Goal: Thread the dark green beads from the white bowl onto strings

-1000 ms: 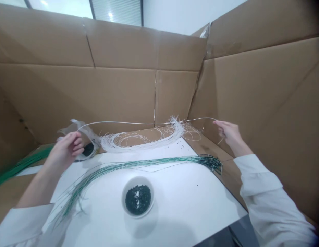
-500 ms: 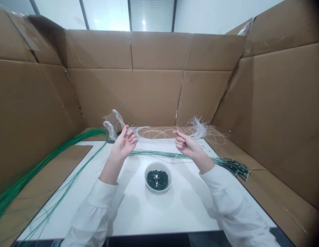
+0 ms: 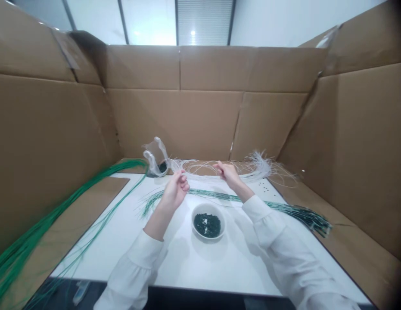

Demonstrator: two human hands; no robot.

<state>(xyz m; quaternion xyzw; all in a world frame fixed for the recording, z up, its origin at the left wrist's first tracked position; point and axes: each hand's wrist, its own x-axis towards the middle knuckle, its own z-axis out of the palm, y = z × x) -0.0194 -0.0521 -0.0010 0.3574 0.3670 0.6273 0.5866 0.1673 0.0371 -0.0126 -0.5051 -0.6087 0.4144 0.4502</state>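
My left hand (image 3: 177, 188) is raised over the table, left of the bowl, thumb and fingertips pinched together. A thin white thread seems to curve up from its fingertips, against the white bundle behind. To the right, my right hand (image 3: 229, 174) is closed in a pinch too; whatever lies between its fingertips is too fine to make out. Below and between the hands stands a white bowl (image 3: 194, 230) of small dark green pieces, a few white bits on top. Behind the hands lies a coiled bundle of white threads (image 3: 259, 165). A bundle of green strands (image 3: 219, 196) crosses the table beneath them.
A long bunch of green strands (image 3: 74, 196) hangs along the left side. At the back left stands a see-through plastic bag (image 3: 155, 157) with dark contents. Small dark specks (image 3: 264, 188) dot the white table (image 3: 216, 271) at right. Cardboard walls (image 3: 174, 125) enclose three sides.
The view has shifted, so the surroundings appear further right. My hands have come closer together, both still pinched. More of the green strands' left end shows beside my left wrist.
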